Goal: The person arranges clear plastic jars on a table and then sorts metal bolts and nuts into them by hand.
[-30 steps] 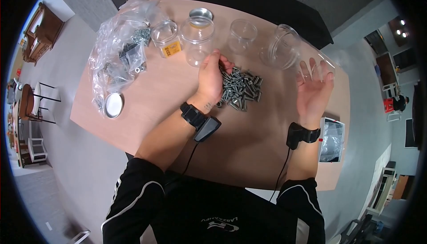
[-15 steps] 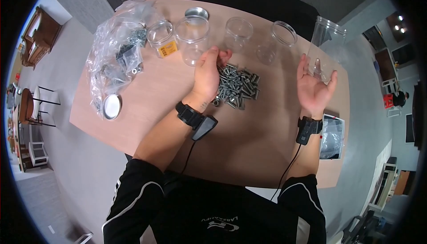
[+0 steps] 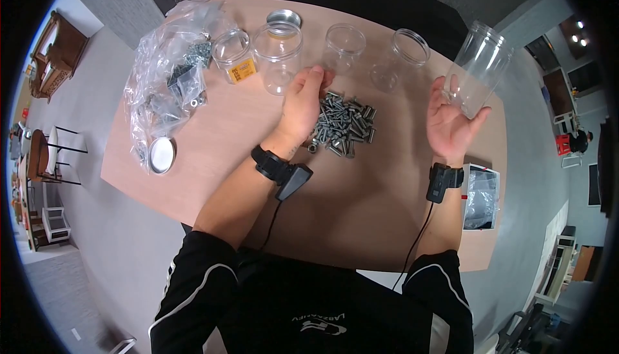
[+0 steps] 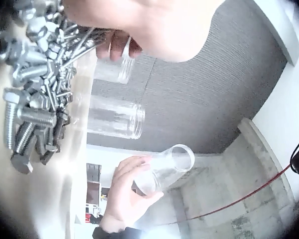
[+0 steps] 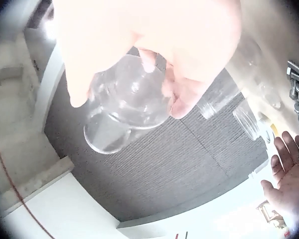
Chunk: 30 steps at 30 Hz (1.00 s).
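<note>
My right hand (image 3: 451, 128) grips the base of a clear plastic jar (image 3: 480, 64), raised above the table's right side. The jar leans to the right, and no contents show through its wall. In the right wrist view the thumb and fingers curve round the jar's bottom (image 5: 134, 89). My left hand (image 3: 301, 106) rests on its edge at the left of a pile of metal bolts (image 3: 345, 125), thumb uppermost. The right wrist view shows this left hand (image 5: 289, 174) with palm turned up and loosely extended fingers, some screws lying against it.
Behind the pile stand several clear jars, including a jar (image 3: 346, 48), another jar (image 3: 407, 51) and one with a yellow label (image 3: 243, 70). A plastic bag of hardware (image 3: 167, 77) covers the left. Lids (image 3: 162, 155) lie about. A white box (image 3: 481, 199) sits right.
The jar in my right hand has swung right, away from the standing jar, and now tilts outward. My left hand stays beside the bolts. The view has shifted slightly.
</note>
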Available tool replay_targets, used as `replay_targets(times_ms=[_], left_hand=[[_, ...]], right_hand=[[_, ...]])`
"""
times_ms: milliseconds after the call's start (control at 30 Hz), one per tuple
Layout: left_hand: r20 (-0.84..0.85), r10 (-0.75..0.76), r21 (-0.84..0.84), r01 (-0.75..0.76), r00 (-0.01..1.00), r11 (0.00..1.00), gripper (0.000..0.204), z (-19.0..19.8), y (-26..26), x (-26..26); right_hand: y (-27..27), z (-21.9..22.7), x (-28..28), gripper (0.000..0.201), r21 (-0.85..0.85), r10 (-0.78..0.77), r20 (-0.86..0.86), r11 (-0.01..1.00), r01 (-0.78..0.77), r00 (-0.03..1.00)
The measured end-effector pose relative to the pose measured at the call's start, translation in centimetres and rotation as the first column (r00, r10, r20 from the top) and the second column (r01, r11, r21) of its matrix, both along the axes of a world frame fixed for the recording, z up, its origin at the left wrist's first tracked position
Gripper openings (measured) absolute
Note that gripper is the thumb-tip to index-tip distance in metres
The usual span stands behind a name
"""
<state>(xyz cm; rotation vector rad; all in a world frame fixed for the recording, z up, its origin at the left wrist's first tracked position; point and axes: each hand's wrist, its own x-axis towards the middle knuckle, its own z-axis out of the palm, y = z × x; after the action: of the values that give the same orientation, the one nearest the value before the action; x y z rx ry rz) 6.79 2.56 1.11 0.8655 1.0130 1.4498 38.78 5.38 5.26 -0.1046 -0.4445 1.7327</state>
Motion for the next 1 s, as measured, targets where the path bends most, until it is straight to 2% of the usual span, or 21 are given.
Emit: replay_targets(times_ms=[133, 233, 300, 333, 400, 433, 500, 533, 600, 633, 700, 733, 800, 833, 900, 933, 1000], left_hand=[[-0.016, 0.027, -0.005, -0.027, 1.000, 1.000, 0.038, -0.1, 0.6, -0.7], [-0.103, -0.007, -0.030, 0.004, 0.995, 1.000, 0.038, 0.0, 0.9, -1.2], [-0.152, -0.023, -0.049, 0.015, 0.988, 0.999, 0.040, 0.1, 0.9, -1.2], [-0.151, -0.021, -0.050, 0.014, 0.988, 0.999, 0.040, 0.3, 0.8, -1.2], [-0.210, -0.052, -0.036, 0.045, 0.976, 0.998, 0.042, 0.7, 0.6, -1.2], [-0.210, -0.051, -0.036, 0.045, 0.976, 0.998, 0.042, 0.7, 0.6, -1.3], [-0.251, -0.086, -0.022, 0.083, 0.964, 0.996, 0.046, 0.7, 0.7, -1.5], [-0.251, -0.087, -0.022, 0.084, 0.964, 0.996, 0.046, 0.9, 0.7, -1.6], [-0.313, -0.162, -0.064, 0.149, 0.936, 0.987, 0.052, 1.4, 0.7, -2.0], [-0.313, -0.163, -0.065, 0.150, 0.936, 0.987, 0.052, 1.7, 0.6, -2.1], [-0.265, -0.211, -0.077, 0.198, 0.941, 0.977, 0.056, 2.2, 0.4, -2.2], [-0.265, -0.211, -0.077, 0.198, 0.941, 0.977, 0.056, 2.4, 0.4, -2.3], [-0.289, -0.242, -0.092, 0.224, 0.926, 0.970, 0.058, 2.7, 0.3, -2.4], [-0.288, -0.241, -0.094, 0.223, 0.927, 0.970, 0.058, 2.7, 0.3, -2.4], [-0.362, -0.275, -0.137, 0.241, 0.891, 0.961, 0.059, 2.8, 0.2, -2.4], [-0.361, -0.275, -0.138, 0.241, 0.891, 0.961, 0.059, 2.9, 0.1, -2.4], [-0.346, -0.287, -0.148, 0.250, 0.893, 0.957, 0.061, 3.1, 0.0, -2.4]], right_hand=[[0.3, -1.0, 0.5, 0.092, 0.029, -0.020, 0.054, 0.999, 0.018, 0.998], [0.3, -1.4, 0.6, 0.087, 0.070, 0.008, 0.116, 0.997, -0.016, 0.993], [0.6, -1.9, 0.9, 0.071, 0.082, 0.054, 0.153, 0.994, -0.068, 0.987], [0.7, -2.1, 0.9, 0.071, 0.081, 0.056, 0.153, 0.994, -0.069, 0.987], [0.8, -2.6, 1.0, 0.053, 0.017, -0.076, 0.323, 0.997, 0.075, 0.943], [1.2, -3.3, 1.5, 0.053, 0.017, -0.076, 0.323, 0.997, 0.074, 0.943], [2.1, -4.7, 2.5, 0.060, -0.055, -0.218, 0.531, 0.956, 0.290, 0.819], [2.0, -4.5, 2.2, 0.060, -0.056, -0.218, 0.530, 0.955, 0.291, 0.819], [1.7, -4.1, 1.5, 0.079, -0.038, -0.270, 0.705, 0.909, 0.415, 0.656], [1.8, -4.2, 1.3, 0.079, -0.039, -0.270, 0.705, 0.909, 0.416, 0.656], [2.0, -4.5, 1.0, 0.092, 0.030, -0.286, 0.793, 0.900, 0.435, 0.537], [1.8, -4.5, 0.6, 0.092, 0.030, -0.286, 0.793, 0.900, 0.435, 0.537], [1.4, -4.4, -0.4, 0.094, 0.097, -0.294, 0.900, 0.855, 0.509, 0.322], [1.2, -4.1, -0.8, 0.094, 0.096, -0.292, 0.900, 0.856, 0.509, 0.322], [0.8, -3.7, -1.3, 0.099, 0.194, -0.323, 0.919, 0.869, 0.455, 0.226], [0.8, -3.9, -1.2, 0.099, 0.194, -0.323, 0.919, 0.869, 0.455, 0.225], [1.3, -4.7, -0.7, 0.099, 0.268, -0.314, 0.949, 0.842, 0.469, 0.021]])
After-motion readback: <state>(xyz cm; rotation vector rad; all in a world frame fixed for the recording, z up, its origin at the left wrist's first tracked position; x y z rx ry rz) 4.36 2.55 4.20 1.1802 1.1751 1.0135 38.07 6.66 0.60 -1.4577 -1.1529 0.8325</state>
